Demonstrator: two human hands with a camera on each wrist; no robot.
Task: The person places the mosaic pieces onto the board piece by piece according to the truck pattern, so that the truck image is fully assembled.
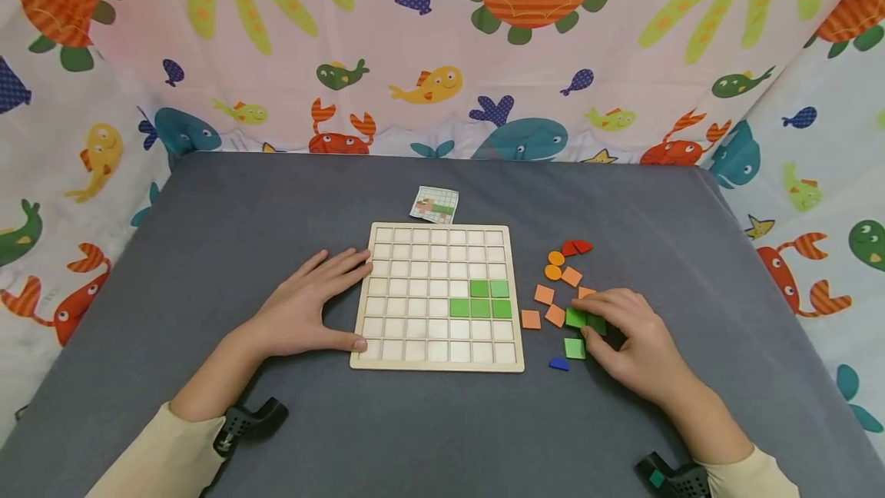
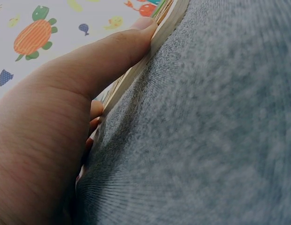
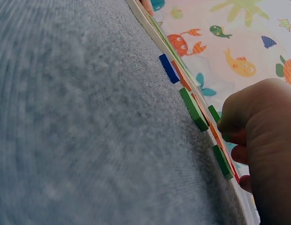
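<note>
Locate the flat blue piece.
In the head view, the flat blue piece lies right of the pale wooden grid board, below and left of a loose green square tile.

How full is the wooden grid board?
Partly full: the wooden grid board holds five green squares; its remaining cells look bare.

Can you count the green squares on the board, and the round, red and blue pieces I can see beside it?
Green squares on the board: 5
Round orange pieces: 2
Red pieces: 2
Blue piece: 1
Total: 10
</note>
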